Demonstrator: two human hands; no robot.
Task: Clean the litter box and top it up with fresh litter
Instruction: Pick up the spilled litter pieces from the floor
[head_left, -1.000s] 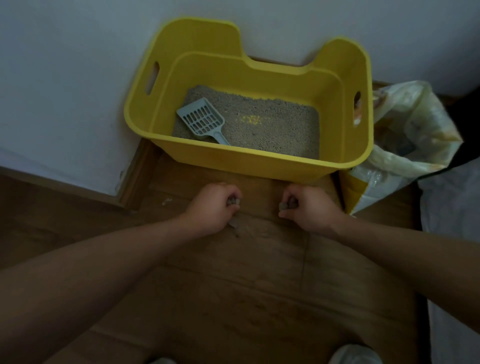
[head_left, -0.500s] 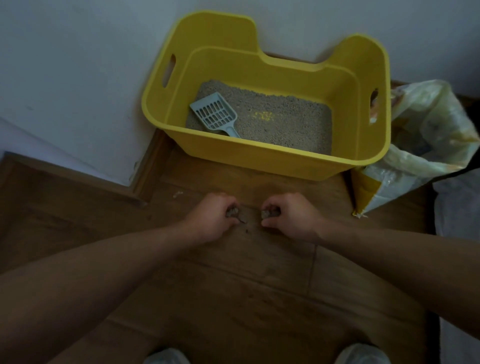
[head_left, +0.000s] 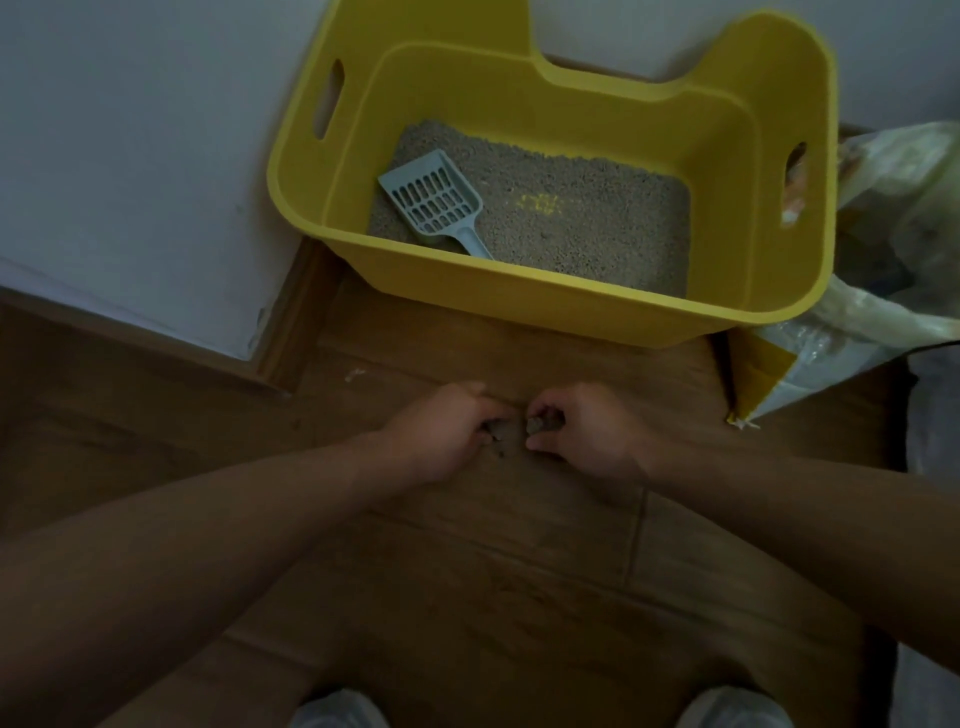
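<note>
Head view: a yellow plastic litter box (head_left: 519, 304) with cut-out side handles stands on a brown wooden floor (head_left: 467, 597) against a white wall (head_left: 130, 156). A layer of grey granular litter (head_left: 597, 223) covers its bottom, and a pale blue slotted plastic scoop (head_left: 434, 200) lies on the litter at the left, handle toward the near wall. A crumpled white and yellow plastic litter bag (head_left: 857, 322) sits just beside the box on the right. On the floor in front of the box, 2 bare hands are close together. The left hand (head_left: 441, 431) has its fingers curled around a small grey litter clump (head_left: 496, 428). The right hand (head_left: 582, 431) pinches a second small grey litter clump (head_left: 537, 423) between thumb and curled fingers. A few dark crumbs (head_left: 500, 453) lie on the floor between the hands
</note>
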